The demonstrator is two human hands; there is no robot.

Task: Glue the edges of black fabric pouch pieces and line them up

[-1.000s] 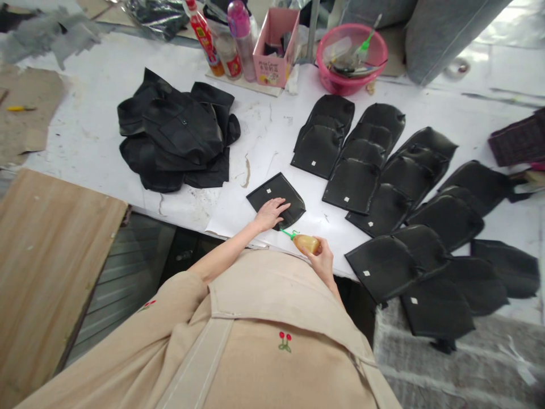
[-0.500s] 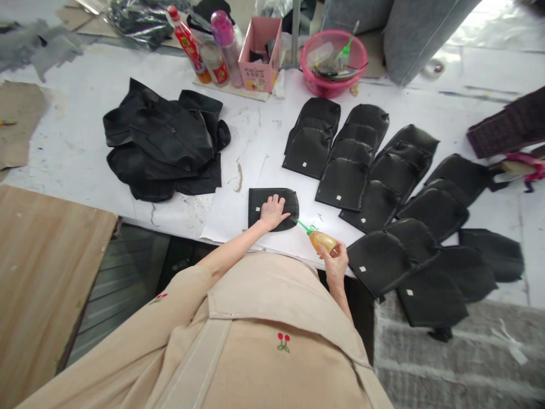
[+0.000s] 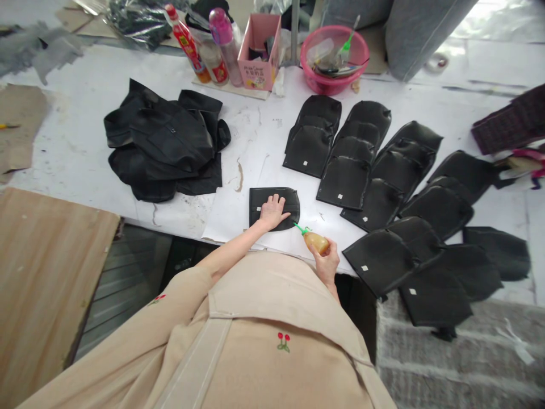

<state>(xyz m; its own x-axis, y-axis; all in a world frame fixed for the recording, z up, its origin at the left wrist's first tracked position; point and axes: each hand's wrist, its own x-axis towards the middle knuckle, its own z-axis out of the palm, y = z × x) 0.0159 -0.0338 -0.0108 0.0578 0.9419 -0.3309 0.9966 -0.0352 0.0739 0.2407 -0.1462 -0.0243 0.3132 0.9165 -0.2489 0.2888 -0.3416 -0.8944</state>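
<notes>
Flat on the white table lies a black piece [image 3: 254, 199] with one rounded end and a small white square on it; it looks like leather. My left hand [image 3: 273, 213] rests on top of it, fingers stretched out, covering its middle. In my right hand [image 3: 327, 262] is a glue bottle [image 3: 315, 243] with amber contents and a thin green nozzle. The nozzle tip is at the lower part of the rounded edge. Whether any liquid comes out is too small to see.
Overlapping rows of similar black pieces [image 3: 343, 182] spread out to the right. At left is a heap of black pieces [image 3: 170, 142]. A pink basin [image 3: 313, 79], a pink box [image 3: 258, 76] and several bottles [image 3: 221, 28] stand at the back. A wooden board [image 3: 51, 272] is lower left.
My right hand has moved the glue bottle slightly left, bringing its nozzle along the rounded edge toward me. My left hand stays on the black piece.
</notes>
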